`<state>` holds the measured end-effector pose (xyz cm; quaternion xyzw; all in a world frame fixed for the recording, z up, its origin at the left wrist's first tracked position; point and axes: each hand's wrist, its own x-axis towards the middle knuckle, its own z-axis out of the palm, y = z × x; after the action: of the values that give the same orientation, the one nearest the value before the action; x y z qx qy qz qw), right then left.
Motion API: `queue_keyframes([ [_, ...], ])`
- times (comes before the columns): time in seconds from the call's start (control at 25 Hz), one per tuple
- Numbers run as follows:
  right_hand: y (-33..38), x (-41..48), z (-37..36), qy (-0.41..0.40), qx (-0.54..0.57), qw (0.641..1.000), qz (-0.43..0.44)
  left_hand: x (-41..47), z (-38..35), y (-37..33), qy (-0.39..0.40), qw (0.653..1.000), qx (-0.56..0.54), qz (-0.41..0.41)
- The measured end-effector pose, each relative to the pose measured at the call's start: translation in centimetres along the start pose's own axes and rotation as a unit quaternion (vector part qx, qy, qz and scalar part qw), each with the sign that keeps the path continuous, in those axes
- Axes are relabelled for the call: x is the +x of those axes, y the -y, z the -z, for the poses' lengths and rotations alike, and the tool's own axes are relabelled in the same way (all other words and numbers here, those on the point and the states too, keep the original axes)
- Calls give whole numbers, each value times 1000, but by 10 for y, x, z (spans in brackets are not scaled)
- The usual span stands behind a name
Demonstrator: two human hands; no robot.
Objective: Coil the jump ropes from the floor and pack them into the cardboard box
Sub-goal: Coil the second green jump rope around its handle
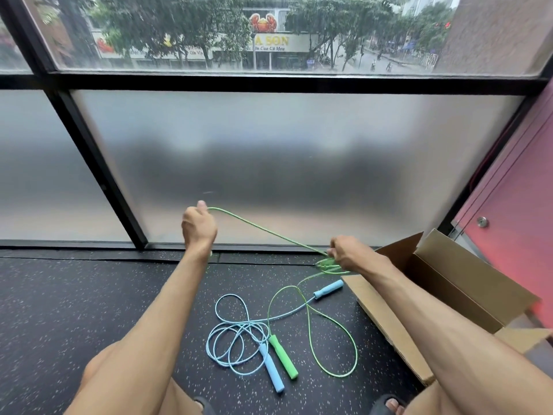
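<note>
My left hand [198,226] is raised and pinches the cord of the green jump rope [270,232], which runs taut down to my right hand [351,254]. My right hand grips a small bundle of green coils just left of the cardboard box [466,283]. The rest of the green cord hangs to the floor in a big loop ending at a green handle [283,356]. A blue jump rope [236,339] lies tangled on the floor, one blue handle [271,372] beside the green one, the other blue handle [328,289] near the box.
The open box lies at the right with its flaps spread on the dark speckled floor [89,295]. A frosted glass wall with black frames [98,175] stands straight ahead, a red wall [514,205] at the right. My knees and sandalled feet fill the bottom edge.
</note>
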<state>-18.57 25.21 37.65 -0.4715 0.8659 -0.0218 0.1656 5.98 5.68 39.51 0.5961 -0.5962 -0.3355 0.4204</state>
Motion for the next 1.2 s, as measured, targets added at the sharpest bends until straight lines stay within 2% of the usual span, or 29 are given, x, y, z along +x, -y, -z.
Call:
queue_keyframes([
  [0.08, -19, -10, 1, -11, -88, 995, -48, 15, 10, 6, -44, 991, -102, 79],
  [0.16, -32, -21, -1, 13, -127, 987, -93, 21, 22, 6, -48, 969, -214, 118],
  [0.24, -36, -23, -3, 25, -104, 989, -104, 15, 31, -1, -4, 953, -281, 117],
  [0.32, -29, -18, -2, 15, -50, 995, -79, 3, 34, -12, 84, 943, -306, 95],
  [0.44, -5, -15, 1, -19, 50, 999, -7, -17, 25, -22, 222, 937, -267, 32],
  [0.6, 28, -18, 2, -28, 146, 983, 108, -40, 6, -27, 339, 931, -124, -55],
  [0.76, 52, -20, -2, -51, 209, 962, 170, -59, 0, -34, 439, 891, -67, -92],
  [0.88, 62, -15, -2, -71, 241, 948, 195, -67, 0, -36, 508, 854, -81, -78],
  [0.96, 66, -14, 2, -71, 271, 940, 198, -68, 0, -35, 534, 835, -109, -73],
  [1.08, 68, -14, 3, -67, 349, 913, 200, -68, -2, -36, 532, 830, -154, -67],
  [1.2, 68, -15, 9, -155, 378, 889, 206, -67, -5, -34, 534, 827, -176, -35],
])
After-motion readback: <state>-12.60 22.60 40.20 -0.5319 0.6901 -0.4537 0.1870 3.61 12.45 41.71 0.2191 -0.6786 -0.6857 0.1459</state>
